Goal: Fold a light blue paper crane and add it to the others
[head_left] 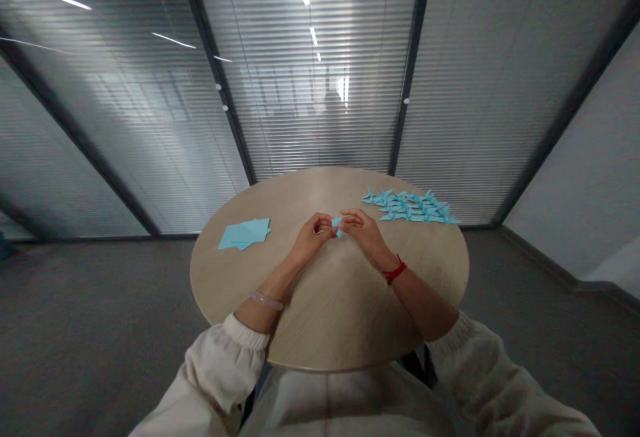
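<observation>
Between my two hands, over the middle of the table, is a small folded piece of light-blue paper (337,224). My left hand (316,233) pinches its left side, fingers curled and closed. From the other side my right hand (363,229) grips it with thumb and fingertips. The fingers cover part of the paper, so its exact folded shape is hard to make out. To the left lie flat sheets of light-blue paper (245,233), loosely overlapping. At the back right stand several folded paper cranes (413,207) in close rows.
The round wooden table (345,317) has its near edge against my lap. Beyond it rises a glass partition with blinds (320,130) and dark frames. A white wall (575,177) stands to the right, and grey carpet (125,310) surrounds the table.
</observation>
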A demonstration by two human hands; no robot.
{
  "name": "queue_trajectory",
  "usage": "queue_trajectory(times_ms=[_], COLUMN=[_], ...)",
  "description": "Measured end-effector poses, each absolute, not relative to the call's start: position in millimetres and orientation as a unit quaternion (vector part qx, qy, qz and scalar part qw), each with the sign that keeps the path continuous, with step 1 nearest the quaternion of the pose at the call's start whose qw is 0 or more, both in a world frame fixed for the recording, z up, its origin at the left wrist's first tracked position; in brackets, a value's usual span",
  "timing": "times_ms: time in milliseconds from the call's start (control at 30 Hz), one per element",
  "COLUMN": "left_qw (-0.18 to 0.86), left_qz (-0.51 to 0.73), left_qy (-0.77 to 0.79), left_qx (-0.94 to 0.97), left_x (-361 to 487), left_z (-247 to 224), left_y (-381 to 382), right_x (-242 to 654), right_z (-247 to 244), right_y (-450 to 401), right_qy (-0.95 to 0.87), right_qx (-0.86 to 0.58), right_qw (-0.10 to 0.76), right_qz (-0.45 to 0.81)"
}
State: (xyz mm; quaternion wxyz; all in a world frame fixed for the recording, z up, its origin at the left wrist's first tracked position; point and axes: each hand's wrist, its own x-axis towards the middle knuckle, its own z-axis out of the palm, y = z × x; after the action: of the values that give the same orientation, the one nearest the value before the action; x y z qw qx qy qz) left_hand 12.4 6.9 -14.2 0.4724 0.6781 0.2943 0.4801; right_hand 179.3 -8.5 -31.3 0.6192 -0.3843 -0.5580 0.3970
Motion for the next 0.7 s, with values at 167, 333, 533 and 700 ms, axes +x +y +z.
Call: queue_trajectory(times_ms=[167,333,533,700], left_qw=[0.454,0.424,0.393,0.356], left_qz=[0.468,0.476,0.46,0.475], left_qy=[0.288,0.3,0.306,0.313], left_qx=[0.702,0.71,0.735,0.742], left_x=[11.5,11.6,14.8,14.7], left_z=[-22.4,-25.8,-27.5,-27.6], left_y=[16.6,18.5,14.3,14.6], right_x=[179.9,180.5,178.5,177.7], right_z=[-32.2,-36.8,-37.0,-35.5], right_y=[-6.8,-3.1,-4.2,-4.2], right_qy=[-0.61,-0.592,-0.572,-0.57], right_qx=[-0.368,-0.388,-0.386,-0.384], right_qw=[0.579,0.604,0.616,0.62], right_qz=[0.396,0.367,0.38,0.377])
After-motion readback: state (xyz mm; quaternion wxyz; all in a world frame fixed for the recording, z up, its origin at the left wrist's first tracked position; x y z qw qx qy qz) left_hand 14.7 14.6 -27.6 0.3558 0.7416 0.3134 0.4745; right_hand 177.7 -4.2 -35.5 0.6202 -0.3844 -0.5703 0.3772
